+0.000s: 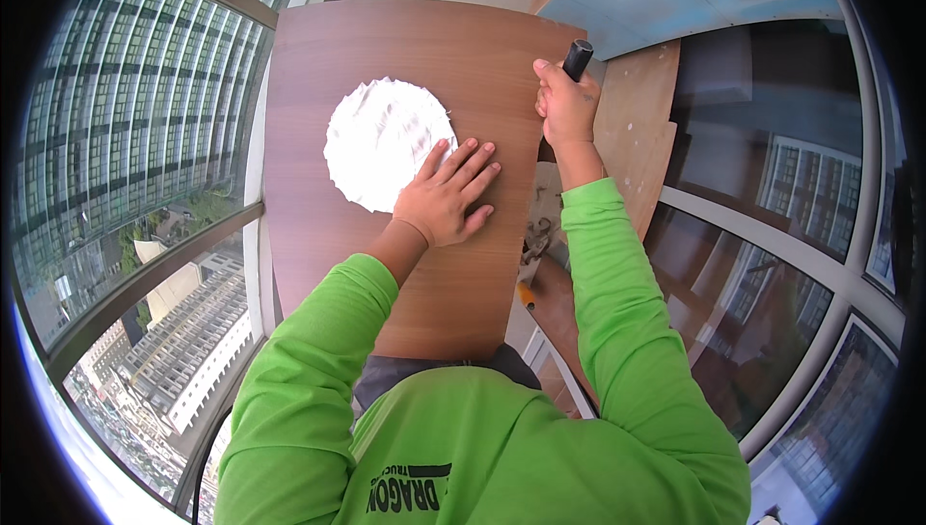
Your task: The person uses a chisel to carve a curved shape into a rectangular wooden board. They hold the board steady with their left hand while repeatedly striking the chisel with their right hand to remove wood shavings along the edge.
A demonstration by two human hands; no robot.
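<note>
Left hand (446, 195) lies flat at frame centre, fingers spread apart, pressing down on the brown board (386, 265) with fingertips just touching the lower right edge of the white round patch (381, 142). The patch sits in the upper middle of the board, looks already spread or stuck down, edges slightly ragged. Right hand (567, 106), upper right of centre, has fingers clamped around a black-handled tool (577, 57) at the board's right edge; the working end is hidden behind the hand. Judging by this, the patch is laid and work along the right edge is in hand; how much is left cannot be told. Pliers (533, 245) lie below the right forearm.
</note>
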